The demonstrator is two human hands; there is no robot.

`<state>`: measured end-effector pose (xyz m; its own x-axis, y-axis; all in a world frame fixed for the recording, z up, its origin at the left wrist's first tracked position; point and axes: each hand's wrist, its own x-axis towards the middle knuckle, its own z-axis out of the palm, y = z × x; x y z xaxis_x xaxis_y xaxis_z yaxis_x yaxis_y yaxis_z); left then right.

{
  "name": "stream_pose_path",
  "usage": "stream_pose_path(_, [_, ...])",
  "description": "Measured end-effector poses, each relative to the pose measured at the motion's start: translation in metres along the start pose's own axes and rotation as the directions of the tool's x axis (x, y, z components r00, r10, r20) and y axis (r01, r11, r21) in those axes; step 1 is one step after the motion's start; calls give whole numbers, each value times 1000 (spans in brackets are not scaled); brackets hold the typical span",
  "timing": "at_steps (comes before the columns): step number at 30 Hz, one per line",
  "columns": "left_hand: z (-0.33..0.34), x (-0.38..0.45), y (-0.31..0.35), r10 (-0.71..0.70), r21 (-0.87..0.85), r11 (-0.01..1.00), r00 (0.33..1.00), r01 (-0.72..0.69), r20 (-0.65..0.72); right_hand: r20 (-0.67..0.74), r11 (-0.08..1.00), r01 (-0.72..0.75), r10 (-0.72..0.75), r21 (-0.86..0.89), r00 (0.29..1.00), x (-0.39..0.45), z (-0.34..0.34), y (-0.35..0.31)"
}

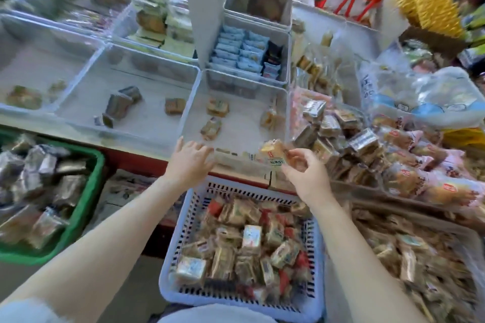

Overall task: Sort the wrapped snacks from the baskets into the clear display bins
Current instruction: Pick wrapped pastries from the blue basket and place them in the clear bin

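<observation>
Bright even daylight, soft shadows, heavy motion blur — edges smeared, wide-angle bowing

Open floor in clear bin

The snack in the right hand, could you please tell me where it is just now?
In the head view, the wrapped snack is pinched in the right hand, right of centre, at the near edge of the clear bin, above the white basket.
</observation>
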<state>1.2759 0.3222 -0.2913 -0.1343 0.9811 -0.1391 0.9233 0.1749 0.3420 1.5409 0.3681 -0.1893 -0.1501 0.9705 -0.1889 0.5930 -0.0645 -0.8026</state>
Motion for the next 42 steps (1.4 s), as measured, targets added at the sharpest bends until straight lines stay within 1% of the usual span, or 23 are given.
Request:
stream_pose_path(1, [4, 2, -6, -4, -7, 1000, 1000, 4, 28, -2, 1000, 3, -3, -20, 1000, 9, 8, 0])
stream_pose_path(3, [9, 9, -12, -6, -70, 998, 1000, 7, 17, -21, 999, 9, -10, -53, 1000, 27, 24, 2])
stream_pose_path(5, [10, 18, -13, -36, -127, 991, 999, 38, 17, -30, 993, 15, -18, -117, 999, 50, 39, 4])
stream_pose_path(7, [11, 24, -13, -62, -146, 987, 997, 66, 35, 9, 979, -8, 10, -201, 1000, 74, 53, 8])
stream_pose_path(9, [13, 26, -13, -51, -142, 988, 999, 53, 17, 58, 953, -48, 68, -298, 996, 96, 66, 14])
stream_pose_path(10, [15, 25, -14, -46, -142, 989, 999, 46, 1, 82, 945, -75, 107, -319, 991, 105, 73, 16])
stream_pose_path(14, [20, 24, -14, -44, -154, 987, 997, 34, -58, 143, 941, -175, 223, -288, 964, 130, 97, 21])
stream_pose_path(18, [23, 23, -15, -44, -152, 988, 995, 31, -87, 209, 904, -165, 263, -395, 942, 149, 115, 29])
stream_pose_path(21, [25, 23, -15, -39, -150, 988, 994, 23, -101, 254, 891, -169, 295, -422, 921, 151, 119, 35])
stream_pose_path(23, [25, 23, -15, -38, -148, 989, 994, 22, -106, 263, 901, -165, 286, -401, 921, 145, 116, 33])
stream_pose_path(26, [23, 21, -14, -31, -157, 988, 993, 13, -115, 223, 948, -152, 218, -278, 950, 128, 106, 22])
stream_pose_path(29, [18, 21, -12, -46, -175, 984, 996, 33, -71, 183, 984, -58, 89, -166, 979, 96, 83, 8])
stream_pose_path(31, [16, 20, -7, -84, -186, 980, 996, 74, -42, 163, 994, -7, 25, -110, 986, 66, 60, 5])
stream_pose_path(32, [15, 19, -2, -117, -217, 971, 991, 101, -60, 144, 996, 8, 4, -88, 990, 49, 49, 7])
stream_pose_path(33, [12, 16, 7, -148, -273, 955, 983, 114, -111, 119, 997, 10, -1, -72, 993, 32, 38, 11])
stream_pose_path(35, [4, 5, 34, -162, -400, 915, 957, 54, -241, 65, 997, -47, 50, -53, 997, 1, 24, 29])
stream_pose_path(36, [1, -3, 49, -144, -455, 890, 955, 10, -260, 45, 994, -101, 103, -45, 994, -12, 22, 42])
stream_pose_path(37, [1, -12, 63, -119, -511, 860, 968, -9, -219, 47, 984, -173, 175, -49, 983, -24, 24, 56])
stream_pose_path(38, [3, -20, 75, -90, -562, 827, 988, 5, -124, 76, 965, -253, 258, -71, 963, -34, 28, 73])
stream_pose_path(39, [9, -27, 82, -56, -592, 805, 998, 45, -1, 121, 938, -332, 343, -104, 931, -43, 35, 89])
stream_pose_path(40, [16, -33, 86, -30, -591, 801, 992, 98, 124, 164, 900, -412, 432, -143, 887, -51, 45, 105])
stream_pose_path(42, [34, -44, 84, 1, -506, 846, 947, 171, 322, 209, 819, -533, 571, -214, 794, -62, 65, 136])
